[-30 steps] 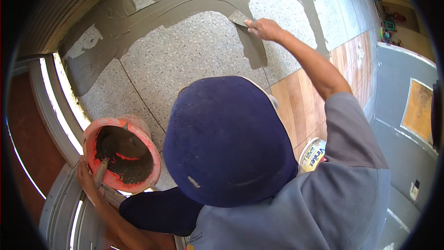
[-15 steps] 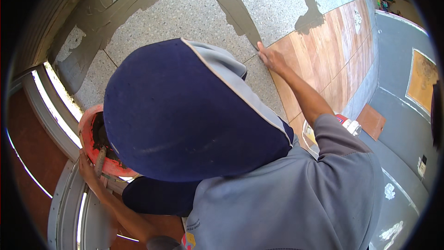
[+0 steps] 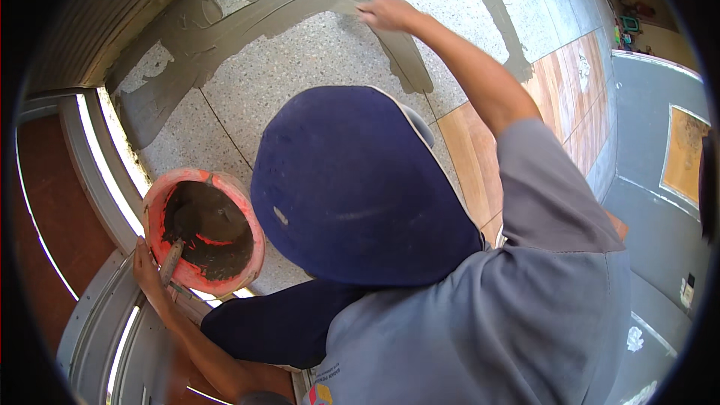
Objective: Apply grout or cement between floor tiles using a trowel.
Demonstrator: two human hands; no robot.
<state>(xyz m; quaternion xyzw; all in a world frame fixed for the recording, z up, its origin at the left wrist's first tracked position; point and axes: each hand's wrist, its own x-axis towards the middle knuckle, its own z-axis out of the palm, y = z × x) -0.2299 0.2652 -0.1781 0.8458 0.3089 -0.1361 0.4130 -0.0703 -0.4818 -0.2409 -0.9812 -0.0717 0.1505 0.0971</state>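
Observation:
My right hand (image 3: 390,13) is stretched far forward over the speckled floor (image 3: 292,67). Its fingers are closed on a thin, pale scraper (image 3: 346,7), partly blurred, whose blade lies at the edge of a band of wet grey mortar (image 3: 225,37). At the near left, my left hand (image 3: 152,277) grips the outer side of a red bucket (image 3: 256,247) at its rim. Dark wet mortar (image 3: 214,214) fills part of this bucket. A trowel's worn handle (image 3: 172,259) leans over the rim beside my left hand; its other end is hidden in the mix.
Wood-look tiles (image 3: 476,161) cover the floor to the right, bordered by a grey wall (image 3: 649,150). Metal door tracks (image 3: 97,165) run along the left, below a ribbed panel (image 3: 105,11). My navy cap (image 3: 360,187) hides much of the middle floor.
My right hand has swung forward and left, from the tile edge to the mortar band. My head has shifted, so more of the bucket shows; my left hand stays at its rim.

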